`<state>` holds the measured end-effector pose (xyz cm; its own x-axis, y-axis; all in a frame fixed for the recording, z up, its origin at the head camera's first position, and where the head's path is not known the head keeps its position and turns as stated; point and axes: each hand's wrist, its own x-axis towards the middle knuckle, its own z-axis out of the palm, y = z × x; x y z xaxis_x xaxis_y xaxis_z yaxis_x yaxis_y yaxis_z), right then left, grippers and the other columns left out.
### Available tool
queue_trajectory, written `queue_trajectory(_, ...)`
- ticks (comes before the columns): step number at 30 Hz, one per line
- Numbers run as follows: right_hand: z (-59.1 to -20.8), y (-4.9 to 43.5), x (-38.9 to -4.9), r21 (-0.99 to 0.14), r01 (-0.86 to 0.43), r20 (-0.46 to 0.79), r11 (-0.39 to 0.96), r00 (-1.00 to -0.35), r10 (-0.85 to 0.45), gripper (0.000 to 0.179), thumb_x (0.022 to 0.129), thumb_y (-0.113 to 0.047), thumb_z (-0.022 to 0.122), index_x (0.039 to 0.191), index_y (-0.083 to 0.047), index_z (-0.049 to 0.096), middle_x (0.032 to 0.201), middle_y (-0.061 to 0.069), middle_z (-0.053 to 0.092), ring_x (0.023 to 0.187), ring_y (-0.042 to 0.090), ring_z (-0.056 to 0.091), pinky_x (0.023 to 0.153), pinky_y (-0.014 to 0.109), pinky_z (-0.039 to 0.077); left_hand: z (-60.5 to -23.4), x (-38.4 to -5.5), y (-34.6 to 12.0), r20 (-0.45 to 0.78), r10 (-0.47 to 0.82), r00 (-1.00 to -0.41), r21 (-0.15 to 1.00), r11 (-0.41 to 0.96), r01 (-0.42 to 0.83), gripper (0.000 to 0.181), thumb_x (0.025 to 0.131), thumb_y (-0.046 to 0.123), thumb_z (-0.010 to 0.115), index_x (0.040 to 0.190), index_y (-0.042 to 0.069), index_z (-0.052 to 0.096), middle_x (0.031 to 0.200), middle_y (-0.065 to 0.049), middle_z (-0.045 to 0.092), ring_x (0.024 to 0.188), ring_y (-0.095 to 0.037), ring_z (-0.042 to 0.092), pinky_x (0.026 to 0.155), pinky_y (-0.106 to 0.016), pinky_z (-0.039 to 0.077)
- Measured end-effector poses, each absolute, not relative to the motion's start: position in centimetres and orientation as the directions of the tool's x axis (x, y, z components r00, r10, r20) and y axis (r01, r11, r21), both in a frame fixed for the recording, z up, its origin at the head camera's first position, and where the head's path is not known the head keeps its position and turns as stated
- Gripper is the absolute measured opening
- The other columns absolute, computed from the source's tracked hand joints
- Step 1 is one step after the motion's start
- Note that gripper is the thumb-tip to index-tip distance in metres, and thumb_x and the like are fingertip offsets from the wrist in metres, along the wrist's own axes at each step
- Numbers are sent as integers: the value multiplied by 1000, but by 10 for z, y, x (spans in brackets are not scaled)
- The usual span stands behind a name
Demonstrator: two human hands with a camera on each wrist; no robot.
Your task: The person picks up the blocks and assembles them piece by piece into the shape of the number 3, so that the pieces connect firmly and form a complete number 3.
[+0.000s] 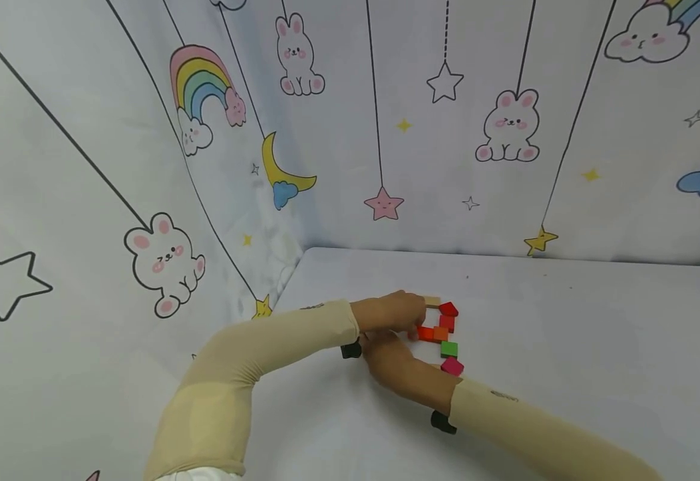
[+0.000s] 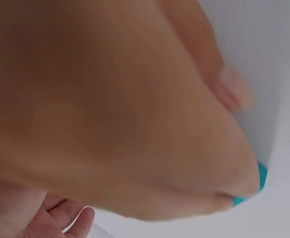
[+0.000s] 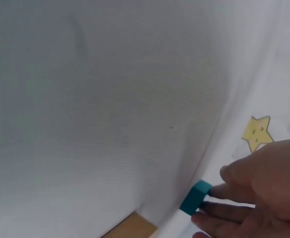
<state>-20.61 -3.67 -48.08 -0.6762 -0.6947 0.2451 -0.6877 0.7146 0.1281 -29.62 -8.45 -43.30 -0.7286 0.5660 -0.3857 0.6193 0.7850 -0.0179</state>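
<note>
A teal block [image 3: 195, 197] is pinched in the fingertips of my right hand [image 3: 263, 191], seen in the right wrist view. The same hand [image 1: 389, 361] reaches in from the right in the head view. Close up, its side fills most of the left wrist view, where the teal block [image 2: 262, 176] peeks out at the fingertips. Just beyond, my left hand [image 1: 395, 311] lies over the left of a block layout, a fingertip at the end of the orange-red block [image 1: 425, 333]. Loosely bent left fingers [image 2: 83, 224] show in the left wrist view.
Right of the hands run a tan block [image 1: 432, 302], red pentagon [image 1: 449, 308], red block [image 1: 447, 323], orange block [image 1: 441, 334], green block [image 1: 449, 349] and crimson pentagon [image 1: 452, 366]. They lie on a white-covered table [image 1: 566, 321]. Patterned cloth [image 1: 338, 133] hangs behind and left.
</note>
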Motion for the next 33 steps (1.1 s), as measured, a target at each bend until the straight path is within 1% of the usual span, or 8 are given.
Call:
queue_trajectory(5,-479,-24,-200,60,-705,138,707,-695,-705,45,94,-21,81,134,-5,69,127,8,70,112,22,69,93,34,61,-433,-296,-85,-389,561,-731,-30,785,619,11,97,28,80,101,18,80,97,6,64,82,-12,57,75,-24,51)
queue_trajectory(8,-478,-14,-196,-3,-699,81,715,-713,-697,47,92,-21,83,135,-7,68,135,9,69,124,26,66,103,42,57,-434,-296,-86,-382,576,-722,-41,770,636,12,97,29,80,100,18,81,96,7,66,80,-10,57,73,-22,50)
queue_trajectory(13,-472,5,-191,-36,-719,83,694,-694,-715,50,86,-15,88,132,-7,70,131,8,71,125,28,64,110,46,52,-437,-297,-89,-356,614,-705,-46,742,669,12,98,27,78,100,16,82,99,6,70,80,-8,57,70,-19,50)
queue_trajectory(17,-472,18,-194,-41,-740,119,671,-671,-732,44,84,-15,90,124,-7,74,120,7,74,118,25,66,104,41,56,-437,-298,-90,-339,625,-703,-34,739,673,10,100,21,75,102,15,83,102,4,70,81,-9,56,70,-20,50)
queue_trajectory(21,-471,28,-196,-159,-689,110,707,-724,-681,45,85,-15,89,126,-5,73,121,9,72,119,26,64,97,42,58,-436,-298,-90,-332,625,-707,-28,742,670,13,102,18,71,107,15,83,108,2,71,87,-10,58,79,-22,53)
queue_trajectory(24,-472,34,-197,-222,-640,89,735,-764,-639,50,85,-16,89,130,-4,71,125,11,69,123,28,61,95,44,54,-435,-296,-90,-331,617,-714,-30,750,661,17,103,19,70,114,15,82,115,1,72,97,-11,63,91,-24,55)
queue_trajectory(28,-475,37,-199,-204,-639,89,741,-766,-636,52,85,-19,90,130,-4,70,124,12,68,119,28,61,85,42,48,-435,-295,-91,-336,609,-718,-45,752,658,19,102,17,71,119,16,81,122,0,71,108,-13,65,103,-30,54)
queue_trajectory(33,-479,35,-201,-181,-629,109,756,-777,-620,47,81,-24,93,120,-7,71,114,9,67,109,24,61,81,41,44,-436,-296,-91,-330,616,-715,-51,745,665,21,102,14,71,120,17,80,123,0,71,108,-12,64,104,-30,54)
